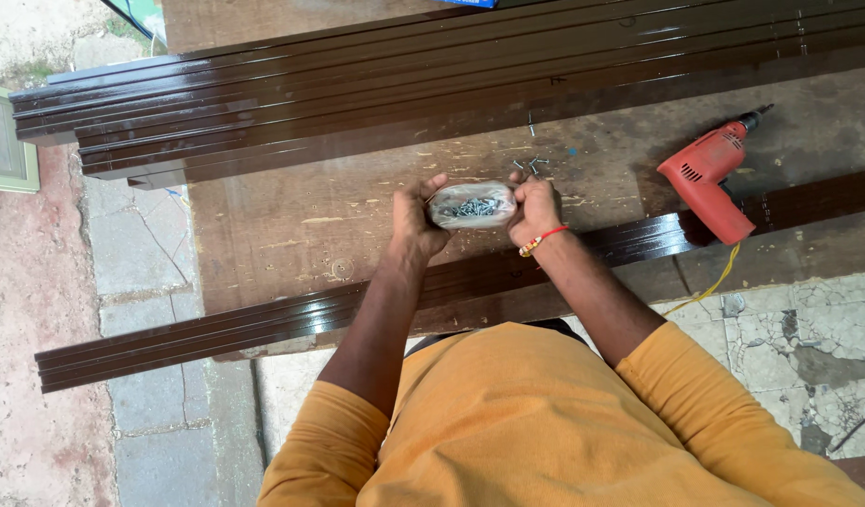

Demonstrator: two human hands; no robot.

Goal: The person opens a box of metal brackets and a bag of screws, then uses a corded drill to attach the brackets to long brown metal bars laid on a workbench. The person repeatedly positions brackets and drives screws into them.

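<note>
A clear plastic bag of small grey screws [472,205] is held between both hands above a worn wooden table [291,225]. My left hand [415,221] grips the bag's left end. My right hand [535,208], with a red and yellow thread band at the wrist, grips the right end. Just below the hands a long dark brown metal profile [263,324] lies along the table's near edge. A few loose screws [532,166] lie on the table just beyond my right hand.
A stack of long dark brown profiles [357,89] lies across the far side of the table. A red power drill [709,178] with a yellow cord rests at the right. Paved ground shows at left and lower right.
</note>
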